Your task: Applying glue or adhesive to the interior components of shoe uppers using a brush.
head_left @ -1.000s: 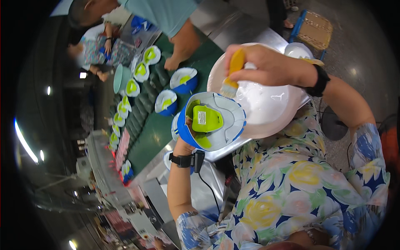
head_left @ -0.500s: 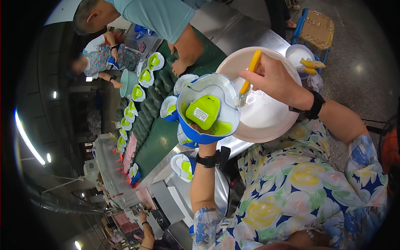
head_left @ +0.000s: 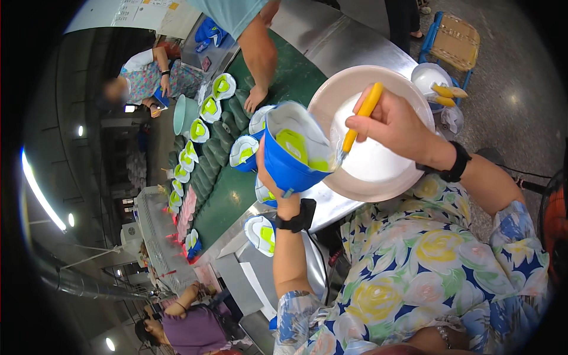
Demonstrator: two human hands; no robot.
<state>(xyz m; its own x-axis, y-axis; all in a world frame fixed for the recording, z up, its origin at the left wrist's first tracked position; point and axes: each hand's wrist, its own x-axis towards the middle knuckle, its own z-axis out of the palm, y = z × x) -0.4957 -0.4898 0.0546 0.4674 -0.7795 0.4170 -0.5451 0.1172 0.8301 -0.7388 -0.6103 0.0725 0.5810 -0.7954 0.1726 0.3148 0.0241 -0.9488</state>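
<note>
Right grip (head_left: 389, 121) pinching brush (head_left: 367, 112), left grip (head_left: 268, 171) round blue shell (head_left: 290, 163) — overloaded bristles (head_left: 342, 156) could drip white liquid (head_left: 373, 167) down outer wall.

Left of the bowl (head_left: 334, 89), the fingers of the left grip (head_left: 273, 183) are mostly hidden by the held blue cap (head_left: 294, 163). Whether the cap is touched by the blurry tip of the brush (head_left: 363, 116) cannot be told. Up and left of the bowl, a helper (head_left: 236, 19) is cut off at the head, and marks on the white board (head_left: 137, 14) are too small.
</note>
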